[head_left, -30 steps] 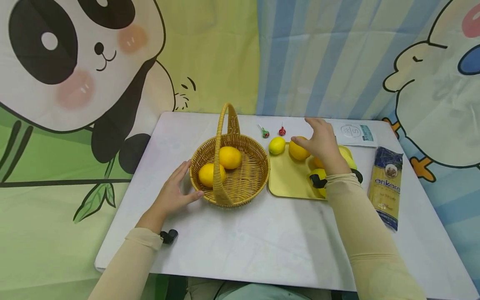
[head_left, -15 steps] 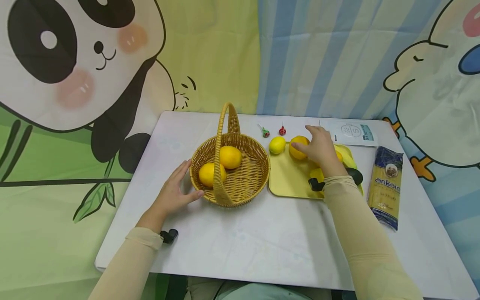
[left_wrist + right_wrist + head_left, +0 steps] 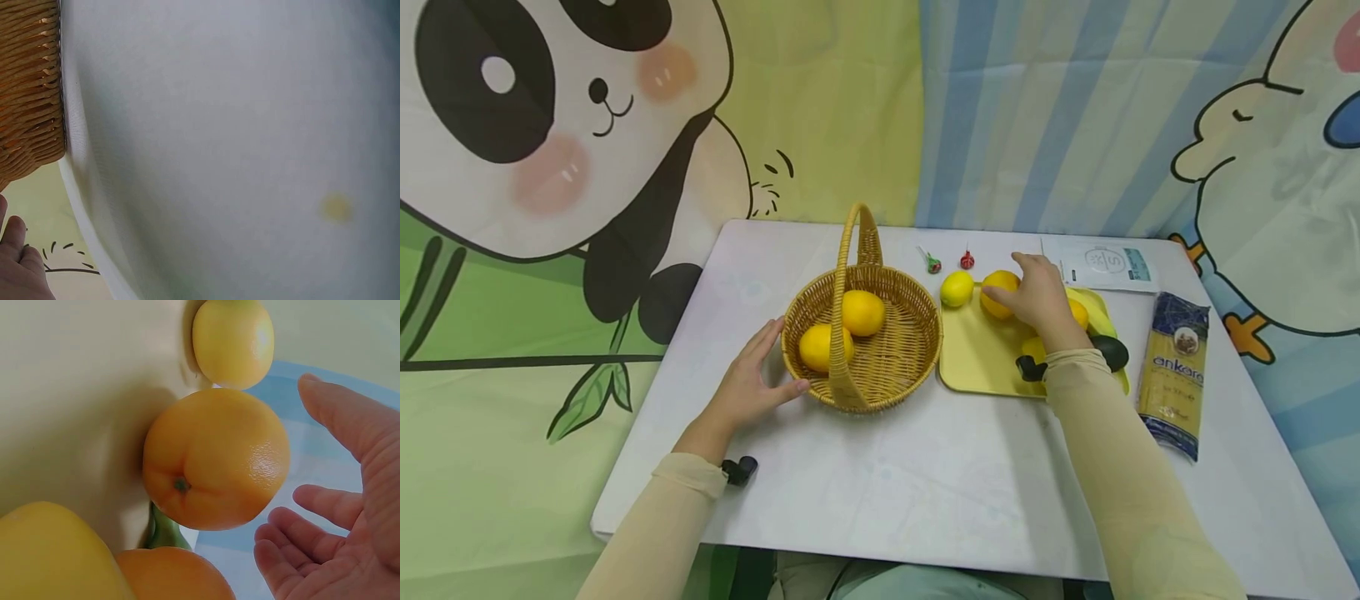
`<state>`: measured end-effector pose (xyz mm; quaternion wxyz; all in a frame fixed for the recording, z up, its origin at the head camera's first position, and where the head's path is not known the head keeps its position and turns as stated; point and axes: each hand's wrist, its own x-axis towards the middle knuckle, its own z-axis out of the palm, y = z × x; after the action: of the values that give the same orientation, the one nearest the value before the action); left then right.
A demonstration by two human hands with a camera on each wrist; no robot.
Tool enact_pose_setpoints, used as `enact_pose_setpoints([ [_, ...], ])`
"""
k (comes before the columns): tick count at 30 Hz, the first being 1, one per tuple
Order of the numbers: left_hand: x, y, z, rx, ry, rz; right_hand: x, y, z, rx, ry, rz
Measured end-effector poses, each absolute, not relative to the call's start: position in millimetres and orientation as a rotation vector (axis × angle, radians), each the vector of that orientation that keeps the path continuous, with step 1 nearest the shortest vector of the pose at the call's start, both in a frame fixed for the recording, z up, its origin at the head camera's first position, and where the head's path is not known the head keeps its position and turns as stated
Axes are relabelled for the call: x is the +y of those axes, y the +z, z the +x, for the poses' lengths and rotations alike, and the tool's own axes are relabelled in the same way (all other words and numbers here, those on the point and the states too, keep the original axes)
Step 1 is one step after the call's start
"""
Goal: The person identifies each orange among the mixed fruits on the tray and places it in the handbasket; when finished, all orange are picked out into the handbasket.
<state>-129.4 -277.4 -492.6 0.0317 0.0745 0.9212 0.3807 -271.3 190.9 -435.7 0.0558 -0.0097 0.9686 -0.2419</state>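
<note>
In the head view, my left hand (image 3: 747, 390) rests at the left side of a wicker basket (image 3: 906, 379), thumb near its front rim. Two orange-yellow fruits, one at the back (image 3: 863, 312) and another at the front (image 3: 815, 348), lie inside. To the right, my right hand (image 3: 1041, 298) hovers over a yellow tray (image 3: 985, 371), close beside an orange (image 3: 998, 293). The right wrist view shows a gap between this orange (image 3: 215, 456) and the spread thumb and fingers. A lemon (image 3: 957, 289) sits at the tray's back left corner.
More fruit lies under and beside my right forearm: another orange (image 3: 1078, 313), a yellow banana-like fruit (image 3: 1097, 310) and a dark green fruit (image 3: 1111, 352). Two lollipops, green (image 3: 933, 265) and red (image 3: 967, 261), a white packet (image 3: 1108, 265) and a pasta bag (image 3: 1175, 375) surround the tray.
My right hand has lowered slightly toward the orange and then stayed there. The left hand has kept its place at the basket.
</note>
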Motion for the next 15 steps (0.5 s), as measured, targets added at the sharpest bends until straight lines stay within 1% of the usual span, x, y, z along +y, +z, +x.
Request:
enact_pose_setpoints([
  [15,-276.8,-491.1,-128.9,2.85,1.177,0.247,188.8,-445.6,-275.1,2.91,-0.718,-0.026],
])
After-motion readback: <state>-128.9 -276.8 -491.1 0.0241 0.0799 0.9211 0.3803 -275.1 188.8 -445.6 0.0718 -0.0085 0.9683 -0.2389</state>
